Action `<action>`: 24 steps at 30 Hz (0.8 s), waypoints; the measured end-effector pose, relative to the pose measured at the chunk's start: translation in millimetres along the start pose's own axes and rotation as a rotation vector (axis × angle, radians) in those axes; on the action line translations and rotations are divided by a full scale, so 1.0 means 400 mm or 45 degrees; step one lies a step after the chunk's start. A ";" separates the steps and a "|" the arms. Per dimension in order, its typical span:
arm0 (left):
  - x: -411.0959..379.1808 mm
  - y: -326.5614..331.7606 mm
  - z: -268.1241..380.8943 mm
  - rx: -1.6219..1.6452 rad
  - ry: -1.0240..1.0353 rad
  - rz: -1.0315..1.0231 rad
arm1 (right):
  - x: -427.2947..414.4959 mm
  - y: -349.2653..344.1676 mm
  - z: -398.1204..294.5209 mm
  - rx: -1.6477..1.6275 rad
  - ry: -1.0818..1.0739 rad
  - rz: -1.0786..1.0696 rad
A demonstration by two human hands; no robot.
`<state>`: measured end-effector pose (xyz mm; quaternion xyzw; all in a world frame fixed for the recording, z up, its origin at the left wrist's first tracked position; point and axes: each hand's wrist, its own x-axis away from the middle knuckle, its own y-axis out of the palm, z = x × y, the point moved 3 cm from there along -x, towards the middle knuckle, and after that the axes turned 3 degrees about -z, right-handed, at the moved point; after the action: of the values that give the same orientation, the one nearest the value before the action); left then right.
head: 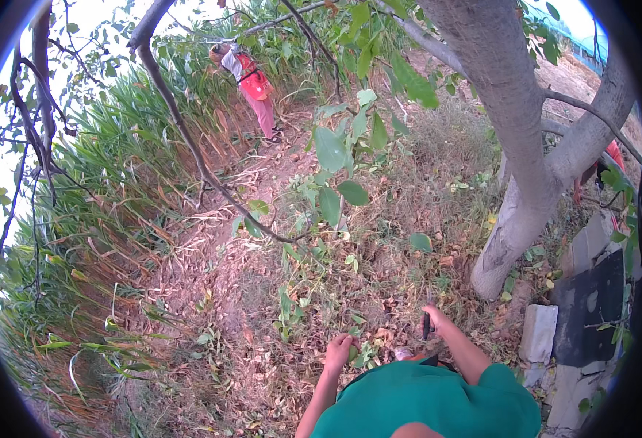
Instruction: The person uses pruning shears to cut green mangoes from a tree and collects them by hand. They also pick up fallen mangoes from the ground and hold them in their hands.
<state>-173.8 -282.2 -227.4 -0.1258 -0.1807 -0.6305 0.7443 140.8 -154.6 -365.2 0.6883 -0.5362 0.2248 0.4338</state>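
My left hand (340, 350) is closed around a small round green thing (352, 353), most likely a fruit, held low before my body. Its far side is hidden by my fingers. To the right, my right hand (436, 321) grips the black handle of a slim tool (426, 327), which looks like a knife. A thin blade seems to point away from me, but it blurs into the dry grass. Beneath both hands lies ground covered with dry leaves (386, 334) and a few green ones.
A forked tree trunk (509, 241) rises at the right. A bare branch (181, 123) and a leafy twig (334, 150) hang ahead. Tall maize (113, 148) lines the left, with a person (255, 82) beside it. Concrete blocks (538, 333) and a dark sheet (589, 312) lie right.
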 end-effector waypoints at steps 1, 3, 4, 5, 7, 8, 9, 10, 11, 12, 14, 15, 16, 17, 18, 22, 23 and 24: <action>-0.002 0.031 0.033 -0.008 0.038 -0.077 | 0.041 0.020 -0.033 -0.007 -0.080 -0.120; -0.001 0.094 0.140 0.028 0.094 -0.270 | 0.166 0.104 -0.121 -0.126 -0.236 -0.403; 0.011 0.126 0.203 0.064 0.118 -0.366 | 0.259 0.169 -0.177 -0.224 -0.293 -0.575; 0.032 0.155 0.270 0.111 0.126 -0.463 | 0.354 0.226 -0.221 -0.350 -0.332 -0.750; 0.078 0.196 0.370 0.201 0.128 -0.630 | 0.538 0.333 -0.309 -0.579 -0.383 -1.073; 0.101 0.211 0.407 0.202 0.158 -0.708 | 0.600 0.371 -0.337 -0.592 -0.398 -1.207; 0.121 0.221 0.436 0.248 0.201 -0.795 | 0.645 0.401 -0.357 -0.605 -0.412 -1.354; 0.141 0.227 0.460 0.244 0.188 -0.839 | 0.673 0.422 -0.370 -0.583 -0.428 -1.370; 0.161 0.229 0.474 0.234 0.184 -0.876 | 0.690 0.438 -0.377 -0.558 -0.443 -1.398; 0.161 0.229 0.479 0.224 0.211 -0.891 | 0.693 0.447 -0.388 -0.570 -0.417 -1.421; 0.165 0.228 0.485 0.204 0.273 -0.908 | 0.694 0.449 -0.386 -0.611 -0.394 -1.399; 0.164 0.227 0.486 0.195 0.279 -0.911 | 0.692 0.451 -0.385 -0.633 -0.381 -1.389; 0.163 0.224 0.487 0.186 0.287 -0.911 | 0.688 0.450 -0.386 -0.631 -0.372 -1.387; 0.164 0.222 0.488 0.177 0.295 -0.909 | 0.684 0.451 -0.392 -0.606 -0.393 -1.406; 0.168 0.219 0.488 0.180 0.290 -0.908 | 0.679 0.452 -0.394 -0.588 -0.414 -1.424; 0.181 0.211 0.497 0.189 0.290 -0.902 | 0.664 0.463 -0.405 -0.565 -0.407 -1.420; 0.182 0.209 0.499 0.189 0.295 -0.902 | 0.661 0.468 -0.408 -0.551 -0.405 -1.407; 0.183 0.205 0.496 0.186 0.286 -0.892 | 0.658 0.471 -0.409 -0.547 -0.385 -1.420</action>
<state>-104.6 -250.9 -13.8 0.0670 -0.1744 -0.8423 0.5056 75.7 -169.7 -8.7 0.7865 -0.1843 -0.2490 0.5343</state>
